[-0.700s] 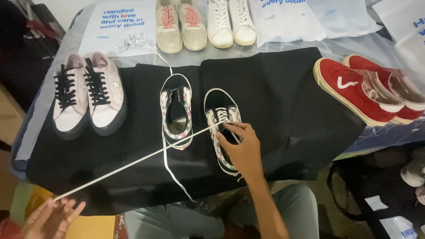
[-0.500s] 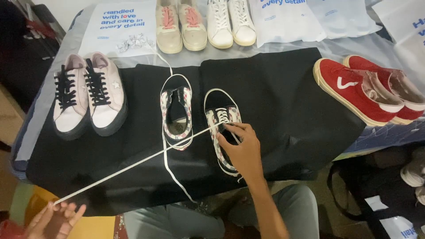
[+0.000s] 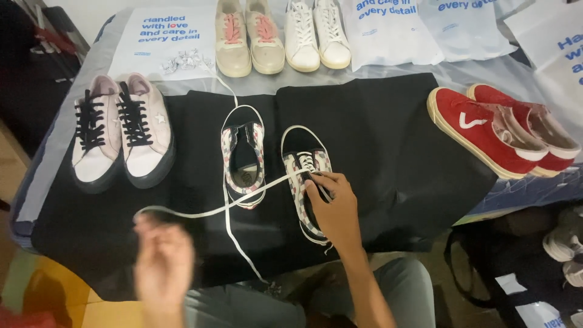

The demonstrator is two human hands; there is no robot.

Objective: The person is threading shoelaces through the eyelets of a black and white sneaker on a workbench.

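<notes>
Right hand grip: the right hand (image 3: pixel 337 209) rests on the checkered sneaker (image 3: pixel 306 182), fingers clenched on the white shoelace (image 3: pixel 243 200) at the eyelets, pinning the shoe to the black cloth (image 3: pixel 388 140).
Left hand grip: the left hand (image 3: pixel 163 267) is blurred near the front edge of the table; the lace end runs toward it, but whether the fingers grasp it cannot be told.
Lace position: one strand runs from the right hand leftward and toward the front edge, ending above the left hand. A second strand crosses it and hangs over the front edge.
Lace axis: long axis diagonal, from the laced shoe at centre toward the front-left corner.
Nearer hand: the right hand is on the shoe end of the lace; the left hand is nearer the free end.
Laced shoe: lies at the centre of the cloth, toe toward the front edge, partly laced.
Mate shoe: the unlaced checkered sneaker (image 3: pixel 243 158) lies just beside it on the left. The taut strand passes over its toe, so it stands in the lace's path.
Left edge: pale pink sneakers with black laces (image 3: pixel 118 136).
Right edge: red sneakers (image 3: pixel 498 130), well apart from both hands.
Back edge: beige sneakers with pink laces (image 3: pixel 249 36), white sneakers (image 3: pixel 316 33), a bundle of white laces (image 3: pixel 185 61) and white plastic bags (image 3: pixel 388 30).
</notes>
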